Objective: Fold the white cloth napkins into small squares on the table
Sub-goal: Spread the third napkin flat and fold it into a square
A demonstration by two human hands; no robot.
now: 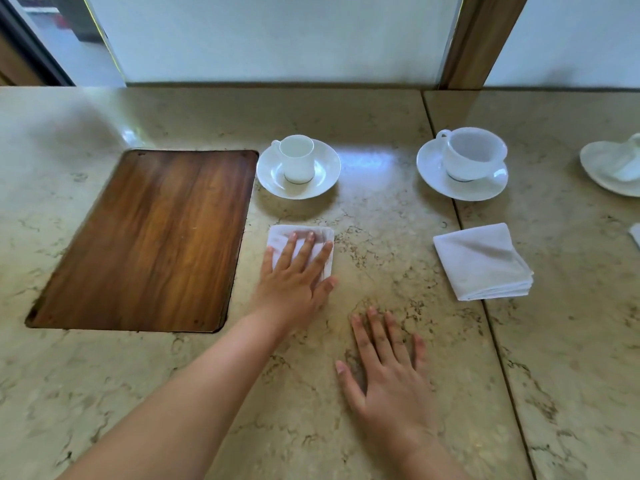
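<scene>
A small folded white napkin lies on the beige marble table, just below the left cup. My left hand lies flat on top of it with fingers spread, covering most of the square. My right hand rests flat on the bare marble nearer to me, fingers apart, holding nothing. A second white napkin, folded into a thicker layered square, lies to the right, untouched, below the larger cup.
A small white cup on a saucer and a larger cup on a saucer stand behind the napkins. A wooden inset panel fills the left. Another white dish and a cloth corner sit at the right edge.
</scene>
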